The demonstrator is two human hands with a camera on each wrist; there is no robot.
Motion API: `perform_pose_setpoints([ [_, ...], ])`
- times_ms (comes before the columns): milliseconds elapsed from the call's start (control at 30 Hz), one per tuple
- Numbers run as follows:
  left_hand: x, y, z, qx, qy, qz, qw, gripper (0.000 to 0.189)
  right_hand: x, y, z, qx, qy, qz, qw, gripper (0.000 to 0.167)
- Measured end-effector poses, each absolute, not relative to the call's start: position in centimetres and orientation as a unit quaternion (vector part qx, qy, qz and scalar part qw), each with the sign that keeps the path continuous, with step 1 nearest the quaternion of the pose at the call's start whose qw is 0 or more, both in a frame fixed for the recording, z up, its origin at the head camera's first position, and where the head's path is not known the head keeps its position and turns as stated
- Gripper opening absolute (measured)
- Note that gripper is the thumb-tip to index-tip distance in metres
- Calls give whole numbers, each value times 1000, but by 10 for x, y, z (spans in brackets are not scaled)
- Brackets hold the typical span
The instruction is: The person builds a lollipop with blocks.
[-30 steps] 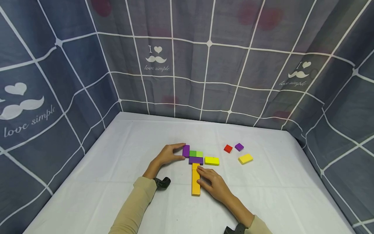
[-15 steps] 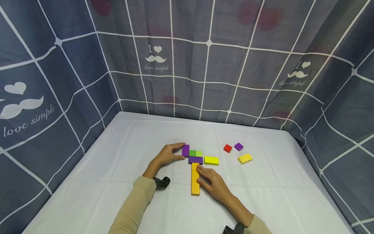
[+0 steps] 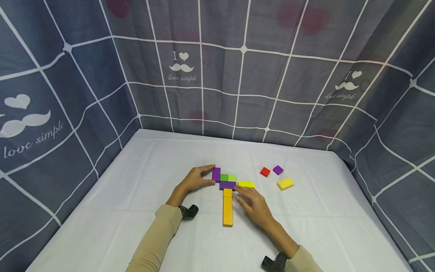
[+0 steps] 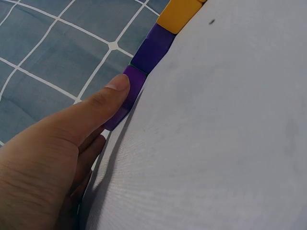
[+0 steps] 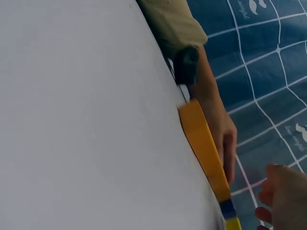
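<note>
My left hand (image 3: pixel 195 179) pinches leftmost purple block (image 3: pixel 216 175) | right hand (image 3: pixel 259 209): fingers (image 3: pixel 244 191) parted | likely light, stiff; grip ends

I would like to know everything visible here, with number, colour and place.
long purple blocks: 2, purple, cluster's left end and centre
green blocks: 2, green, behind central purple
orange blocks: 2, orange, end to end in front
yellow blocks: 2, yellow, right of cluster
small blocks: 2, red and purple, back right
cloth: 1, white, underneath
curtain: 1, grey-blue, back and sides
wrist cameras: 2, black, on wrists
sleeves: 2, beige, forearms
left hand: 1, holding left-end purple block
right hand: 1, near orange and yellow blocks
</note>
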State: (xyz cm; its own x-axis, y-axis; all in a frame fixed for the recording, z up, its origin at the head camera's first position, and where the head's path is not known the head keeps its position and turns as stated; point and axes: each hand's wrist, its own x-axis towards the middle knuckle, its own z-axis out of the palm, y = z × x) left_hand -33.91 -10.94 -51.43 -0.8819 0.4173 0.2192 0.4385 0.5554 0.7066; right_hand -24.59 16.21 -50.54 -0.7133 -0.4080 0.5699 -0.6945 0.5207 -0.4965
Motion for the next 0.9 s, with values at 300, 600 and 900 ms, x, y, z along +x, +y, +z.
perform_pose_setpoints([
  [300, -338, -110, -513, -239, -883, -403, 12, 71, -293, 204, -488, 210, -867, 365, 266, 44],
  [600, -338, -110, -511, -239, -884, -402, 11, 70, -320, 235, -485, 110, -901, 361, 213, 54],
  [900, -338, -109, -512, -236, -884, -404, 5, 69, -326, 244, -491, 82, -927, 316, 185, 44],
])
